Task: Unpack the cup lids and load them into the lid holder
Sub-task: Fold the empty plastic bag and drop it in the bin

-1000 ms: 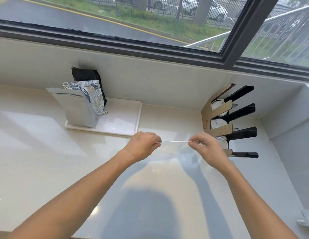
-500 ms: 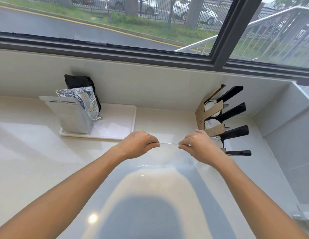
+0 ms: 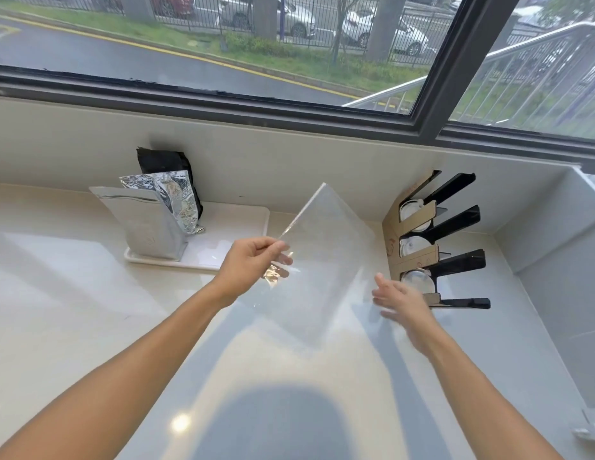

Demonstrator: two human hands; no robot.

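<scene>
Foil pouches (image 3: pixel 150 224) stand on a tray (image 3: pixel 253 214) on the bench (image 3: pixel 73 310). The left hand (image 3: pixel 253 263) pinches an empty clear bag (image 3: pixel 326 260); the right hand (image 3: pixel 404 305) hangs open, blurred. Lids (image 3: pixel 417 282) already sit in the holder (image 3: pixel 435 240), so loading looks mostly done.

One camera supplies the single view. It is mounted on the person's head and faces forward and downward over a pale surface (image 3: pixel 73 293). Both forearms enter from the bottom edge, and the hands sit near the middle of the frame, close to the lens. The wide-angle optics bend straight lines, visibly bowing the window frame (image 3: pixel 256 107) across the upper part. The view extends from the near surface to the back wall and the road outside. The corner with the lid holder (image 3: pixel 432 240) falls at the right. No second view exists for overlap.
</scene>
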